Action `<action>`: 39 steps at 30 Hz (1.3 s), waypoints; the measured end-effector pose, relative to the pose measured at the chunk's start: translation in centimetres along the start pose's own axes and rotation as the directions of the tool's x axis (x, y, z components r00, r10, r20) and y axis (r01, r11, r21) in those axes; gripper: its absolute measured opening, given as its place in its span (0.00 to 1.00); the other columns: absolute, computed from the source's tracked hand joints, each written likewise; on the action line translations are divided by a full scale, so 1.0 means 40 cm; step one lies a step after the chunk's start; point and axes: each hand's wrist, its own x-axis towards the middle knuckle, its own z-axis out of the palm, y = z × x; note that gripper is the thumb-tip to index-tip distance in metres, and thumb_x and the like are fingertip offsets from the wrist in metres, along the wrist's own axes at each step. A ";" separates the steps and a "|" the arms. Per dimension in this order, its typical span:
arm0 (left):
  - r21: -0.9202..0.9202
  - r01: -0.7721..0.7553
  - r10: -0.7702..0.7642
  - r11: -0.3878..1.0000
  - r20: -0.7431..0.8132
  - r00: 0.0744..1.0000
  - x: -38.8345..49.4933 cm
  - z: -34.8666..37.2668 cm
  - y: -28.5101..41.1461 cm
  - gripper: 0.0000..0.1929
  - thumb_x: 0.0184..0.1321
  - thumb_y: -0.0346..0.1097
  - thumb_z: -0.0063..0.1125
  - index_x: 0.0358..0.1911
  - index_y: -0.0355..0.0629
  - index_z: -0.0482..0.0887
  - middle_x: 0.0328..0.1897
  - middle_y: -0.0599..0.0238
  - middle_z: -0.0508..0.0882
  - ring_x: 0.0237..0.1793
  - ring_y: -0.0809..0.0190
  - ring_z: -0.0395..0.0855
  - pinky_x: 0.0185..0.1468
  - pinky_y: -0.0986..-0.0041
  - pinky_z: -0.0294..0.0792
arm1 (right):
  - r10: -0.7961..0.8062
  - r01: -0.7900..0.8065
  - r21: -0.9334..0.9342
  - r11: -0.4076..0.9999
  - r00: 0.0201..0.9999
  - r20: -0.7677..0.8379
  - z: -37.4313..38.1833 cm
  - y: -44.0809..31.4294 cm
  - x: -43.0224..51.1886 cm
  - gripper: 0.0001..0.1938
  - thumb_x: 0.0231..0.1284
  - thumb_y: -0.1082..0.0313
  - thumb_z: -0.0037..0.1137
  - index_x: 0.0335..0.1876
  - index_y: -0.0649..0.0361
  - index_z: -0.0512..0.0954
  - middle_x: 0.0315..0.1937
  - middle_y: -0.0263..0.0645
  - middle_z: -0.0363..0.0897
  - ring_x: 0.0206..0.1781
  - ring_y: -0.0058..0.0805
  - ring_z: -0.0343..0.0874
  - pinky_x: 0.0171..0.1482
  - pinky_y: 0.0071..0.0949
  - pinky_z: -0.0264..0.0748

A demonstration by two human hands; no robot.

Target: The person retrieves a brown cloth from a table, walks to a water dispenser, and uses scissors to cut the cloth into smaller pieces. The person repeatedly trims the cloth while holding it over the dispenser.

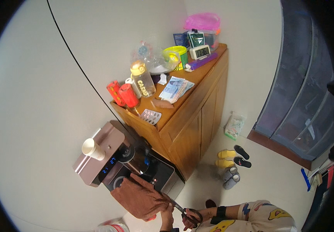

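Note:
My left hand [167, 217] grips the lower right edge of a brown cloth [140, 195], which looks like a towel. Beside it, my right hand [190, 221] holds dark-handled scissors [179, 206], fingers around the loops. The scissor blades point up and left and meet the cloth's bunched right corner; how far they are apart cannot be told. The cloth hangs in front of a water dispenser [109, 145] with a lit display and covers part of its lower front. Something red shows under the cloth's lower edge.
Paper cups [93, 149] stand on the dispenser. A wooden cabinet [196, 121] beyond it bears banknotes [176, 89], a blister pack [151, 116], a bottle [142, 81] and a clock [200, 52]. Slippers [226, 153] lie on the floor. A plastic bottle [113, 227] is at the bottom edge.

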 end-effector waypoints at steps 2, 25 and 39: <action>0.020 0.025 -0.023 0.999 -0.060 0.998 0.007 0.008 -0.006 0.08 0.58 0.32 0.54 0.39 0.41 0.76 0.36 0.69 0.78 0.34 0.67 0.74 0.38 0.76 0.66 | -0.045 0.043 0.025 0.999 0.995 0.093 -0.022 0.008 0.014 0.36 0.54 0.30 0.31 0.49 0.60 0.64 0.43 0.42 0.74 0.54 0.36 0.73 0.46 0.22 0.75; 0.390 -0.247 0.198 0.887 0.162 0.967 -0.018 -0.139 0.129 0.22 0.51 0.26 0.59 0.52 0.44 0.75 0.23 0.70 0.69 0.24 0.67 0.62 0.27 0.73 0.61 | -0.936 -0.164 -0.963 0.213 0.249 -0.250 0.272 -0.409 -0.446 0.23 0.58 0.44 0.48 0.36 0.60 0.72 0.24 0.37 0.73 0.28 0.25 0.72 0.31 0.25 0.69; -0.248 -0.096 0.043 0.964 -0.211 0.977 0.106 -0.014 0.222 0.12 0.60 0.41 0.44 0.42 0.40 0.66 0.38 0.60 0.71 0.34 0.59 0.68 0.36 0.68 0.61 | -0.999 -0.855 -0.519 -0.019 0.032 -0.016 0.368 -1.223 -0.650 0.31 0.36 0.42 0.60 0.37 0.67 0.74 0.32 0.50 0.79 0.36 0.43 0.80 0.37 0.32 0.76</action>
